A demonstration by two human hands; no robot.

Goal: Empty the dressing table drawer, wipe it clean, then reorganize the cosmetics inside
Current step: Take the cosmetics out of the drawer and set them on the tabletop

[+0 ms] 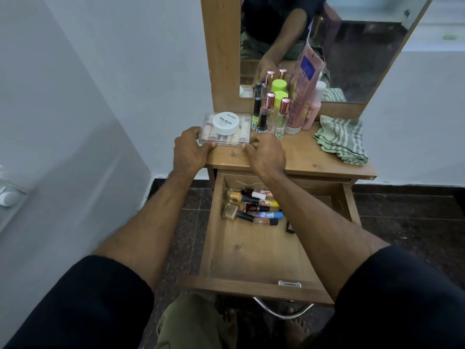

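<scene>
Bench (302,157), wood, w/ mirror (352,46) at 12 o'clock. Drawer (251,253) pulled fully out toward the viewer, long axis 12–6, front w/ metal handle (289,283) at 6. Its near half is bare wood; far end holds a heap of small bottles (254,206) lying on their sides, most w/ long axes approx 9–3, caps mostly toward 3. One dark item (290,226) lies apart at the 3 o'clock side, partly hidden by the right forearm.

Striped green cloth (341,139) crumpled on the bench at 2 o'clock. Tall pink tube (300,96) upright at the mirror's foot, perfume bottles (273,117) w/ rose-gold and lime caps standing just at its 9 side.

Clear box (224,129) at bench's 10 o'clock corner, long axis 9–3, flat, pale tubes inside, white round jar (226,122) marked "nail polish" on its lid.

Left hand (190,149) grips the box's 9 end, fingers curled over the edge; right hand (266,153) closed on its 3 end corner.
</scene>
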